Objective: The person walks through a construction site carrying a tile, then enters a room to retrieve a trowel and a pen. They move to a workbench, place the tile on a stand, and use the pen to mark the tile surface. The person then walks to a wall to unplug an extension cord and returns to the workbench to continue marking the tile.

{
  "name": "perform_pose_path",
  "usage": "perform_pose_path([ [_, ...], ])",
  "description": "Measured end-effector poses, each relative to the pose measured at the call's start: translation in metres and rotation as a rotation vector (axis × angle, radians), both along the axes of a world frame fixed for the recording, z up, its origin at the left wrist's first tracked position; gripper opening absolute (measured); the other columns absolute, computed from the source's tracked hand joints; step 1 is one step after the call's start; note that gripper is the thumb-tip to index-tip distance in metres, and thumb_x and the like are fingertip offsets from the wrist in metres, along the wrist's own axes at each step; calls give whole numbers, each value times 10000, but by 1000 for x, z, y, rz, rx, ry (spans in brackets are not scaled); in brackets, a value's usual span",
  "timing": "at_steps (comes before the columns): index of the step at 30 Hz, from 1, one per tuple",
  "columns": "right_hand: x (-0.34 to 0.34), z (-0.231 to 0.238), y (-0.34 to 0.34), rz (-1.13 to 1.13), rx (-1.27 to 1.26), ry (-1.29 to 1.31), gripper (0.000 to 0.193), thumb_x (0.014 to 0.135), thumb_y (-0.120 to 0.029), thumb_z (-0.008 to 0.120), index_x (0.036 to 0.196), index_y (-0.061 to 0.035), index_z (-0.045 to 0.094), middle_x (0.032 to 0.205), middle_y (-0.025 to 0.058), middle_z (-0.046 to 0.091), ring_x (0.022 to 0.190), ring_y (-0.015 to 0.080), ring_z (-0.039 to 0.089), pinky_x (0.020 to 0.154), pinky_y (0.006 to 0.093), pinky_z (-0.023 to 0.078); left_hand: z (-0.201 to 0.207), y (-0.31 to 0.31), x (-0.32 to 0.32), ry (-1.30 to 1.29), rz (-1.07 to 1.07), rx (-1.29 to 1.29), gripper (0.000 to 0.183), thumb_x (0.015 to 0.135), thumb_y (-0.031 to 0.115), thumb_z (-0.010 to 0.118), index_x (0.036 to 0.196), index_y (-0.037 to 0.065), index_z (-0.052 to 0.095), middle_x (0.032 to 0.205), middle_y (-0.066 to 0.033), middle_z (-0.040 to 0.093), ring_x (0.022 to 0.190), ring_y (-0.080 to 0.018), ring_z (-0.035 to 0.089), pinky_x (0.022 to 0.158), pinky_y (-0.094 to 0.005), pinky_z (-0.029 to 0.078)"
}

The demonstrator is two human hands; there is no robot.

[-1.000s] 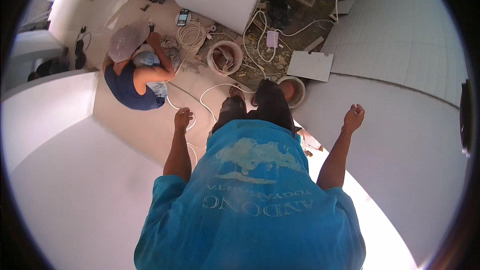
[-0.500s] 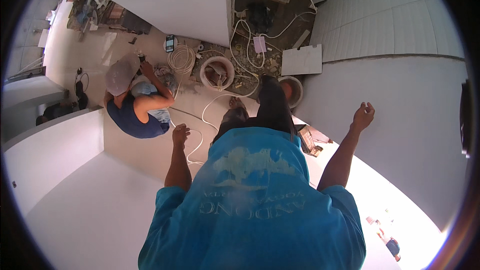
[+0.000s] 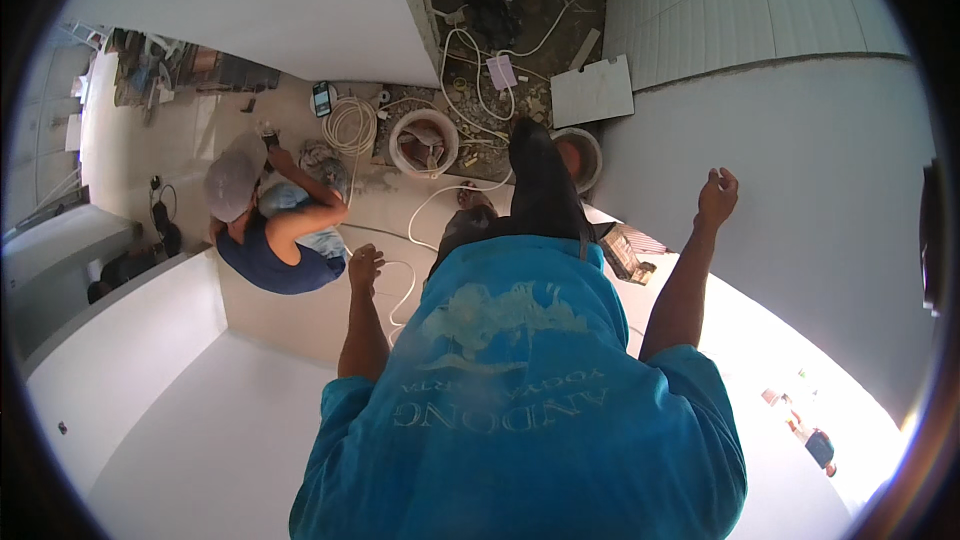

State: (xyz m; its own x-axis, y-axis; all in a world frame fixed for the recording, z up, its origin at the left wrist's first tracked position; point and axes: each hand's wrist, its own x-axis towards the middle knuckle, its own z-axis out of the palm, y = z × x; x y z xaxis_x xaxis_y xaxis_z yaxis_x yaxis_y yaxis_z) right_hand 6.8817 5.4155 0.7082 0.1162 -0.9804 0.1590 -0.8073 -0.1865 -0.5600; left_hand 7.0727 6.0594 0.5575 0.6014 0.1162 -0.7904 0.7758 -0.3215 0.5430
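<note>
My left hand (image 3: 366, 268) hangs at my left side with nothing visible in it, its fingers loosely bent and a little apart. It is nearest the seated co-worker's dark sleeveless top. On the other side, my right hand (image 3: 718, 196) is held out beside the smooth grey wall, empty, with half-curled fingers apart. Ahead of my legs stand a pale bucket (image 3: 452, 147) with cloth-like material inside and another bucket (image 3: 597, 167) with a reddish interior, partly hidden by my leg. A white hose or cable (image 3: 413, 223) winds across the floor between them and my left hand.
A co-worker in a cap (image 3: 230, 185) sits at the left, holding a dark tool. Beyond lie a phone (image 3: 321, 98), a coiled white hose (image 3: 350, 126), and rubble with a leaning white tile (image 3: 591, 92). A crate (image 3: 625, 254) stands right of my legs.
My leg on the right has stepped farther forward, towards the rubble. My right hand has swung forward along the wall; the view has turned slightly. Both hands still hold nothing visible.
</note>
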Motion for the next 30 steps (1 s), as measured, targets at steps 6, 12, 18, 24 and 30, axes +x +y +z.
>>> perform_pose_path([
  [6,14,-10,4,-33,79,31,281,784,-248,620,1012,-85,617,993,140,599,964,279,554,836,400,436,-12,4,3,102,-45,49,259,847,256,548,1048,93,559,828,-61,643,644,-141,603,490,-255,405],
  [12,38,-5,-24,12,24,7,274,800,-235,602,1033,-91,606,1029,130,585,976,277,548,843,393,435,-1,-53,39,55,-204,-20,233,866,242,543,1039,88,571,822,-63,639,635,-130,594,492,-254,407],
  [18,106,28,-75,54,17,-80,249,830,-213,582,1046,-89,591,1012,104,550,919,232,548,775,355,450,22,-178,117,-13,-385,-192,259,872,208,531,1079,59,577,830,-45,623,691,-112,586,577,-237,423],
  [24,222,114,-162,173,-284,-205,192,884,-180,539,1037,-73,586,1010,83,526,870,197,544,688,317,465,59,-361,219,-243,-525,-295,311,883,181,502,1156,46,566,820,-39,605,741,-127,574,679,-266,452],
  [30,280,156,-269,175,-647,11,193,851,-94,568,1022,-9,597,1023,129,527,944,236,521,772,343,477,151,-542,328,-540,-577,-210,314,898,207,498,1133,7,559,830,-47,608,749,-134,569,708,-270,456],
])
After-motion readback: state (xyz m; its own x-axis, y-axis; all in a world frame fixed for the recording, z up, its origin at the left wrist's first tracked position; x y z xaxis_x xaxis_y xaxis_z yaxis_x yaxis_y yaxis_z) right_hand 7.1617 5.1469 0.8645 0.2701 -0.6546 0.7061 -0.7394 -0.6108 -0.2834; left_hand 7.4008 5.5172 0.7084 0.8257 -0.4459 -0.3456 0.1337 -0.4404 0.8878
